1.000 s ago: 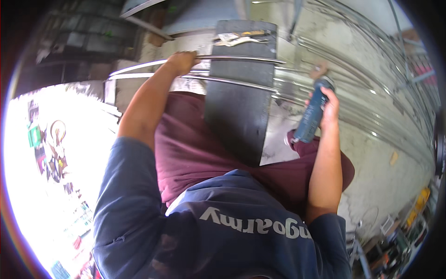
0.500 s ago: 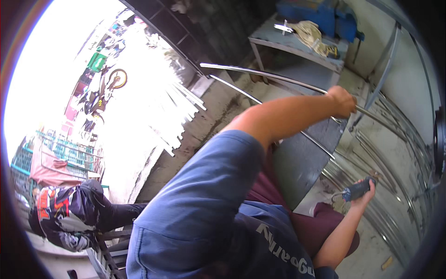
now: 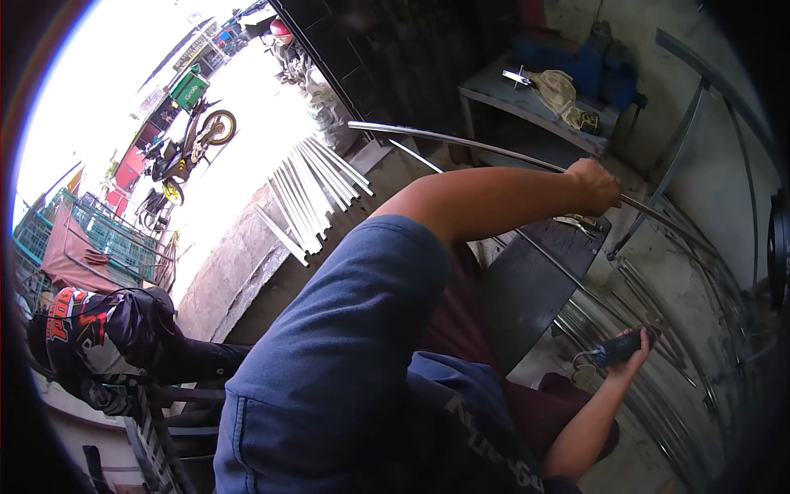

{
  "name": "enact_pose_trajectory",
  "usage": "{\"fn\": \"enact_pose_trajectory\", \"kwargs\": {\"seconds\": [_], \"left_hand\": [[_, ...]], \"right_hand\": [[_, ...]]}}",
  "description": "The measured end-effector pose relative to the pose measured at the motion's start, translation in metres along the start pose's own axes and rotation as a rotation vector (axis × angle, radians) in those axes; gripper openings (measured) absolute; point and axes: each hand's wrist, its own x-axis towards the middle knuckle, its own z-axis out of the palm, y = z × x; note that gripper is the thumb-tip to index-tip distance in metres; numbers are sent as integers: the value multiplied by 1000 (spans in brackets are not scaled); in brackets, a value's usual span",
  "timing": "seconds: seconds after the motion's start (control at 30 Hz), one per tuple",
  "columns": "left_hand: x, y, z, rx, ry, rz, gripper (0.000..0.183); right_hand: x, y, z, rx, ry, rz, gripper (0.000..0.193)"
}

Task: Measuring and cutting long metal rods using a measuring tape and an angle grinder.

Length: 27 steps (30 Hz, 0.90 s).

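My left arm reaches across to the right. Its hand (image 3: 594, 185) is closed around a long shiny metal tube (image 3: 469, 142), which slants from the upper middle down to the right. A second thin metal tube (image 3: 559, 269) passes beneath my arm, across a dark flat panel (image 3: 527, 309). Lower right, my right hand (image 3: 638, 356) grips a dark blue cylindrical tool (image 3: 615, 350) with a thin curved piece at its near end. The tool is apart from both tubes, and its working end cannot be made out.
A metal bench (image 3: 527, 111) at the back bears a blue vise (image 3: 605, 66) and a beige cloth (image 3: 557, 97). Several metal bars (image 3: 658, 403) lie at right. Pale tubes (image 3: 309, 193) lie near the doorway. Beyond stands a motorcycle (image 3: 185, 148). A bent-over person (image 3: 123, 337) is at left.
The view has shifted slightly and the outdoors looks less washed out. My right hand with the tool sits a little farther left and lower. My left hand keeps its grip on the tube.
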Motion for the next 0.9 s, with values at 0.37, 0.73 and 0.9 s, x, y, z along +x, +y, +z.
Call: {"fn": "enact_pose_trajectory", "kwargs": {"seconds": [0.37,0.73,0.9], "left_hand": [[-238,-59,1,-118,111,20,35],[-468,-92,81,27,-347,-516,29],[-565,-185,73,126,-530,-910,20]], "right_hand": [[8,17,8,-246,75,42,49],[-20,56,37,-571,-235,337,35],[-37,75,60,-780,-326,389,30]]}}
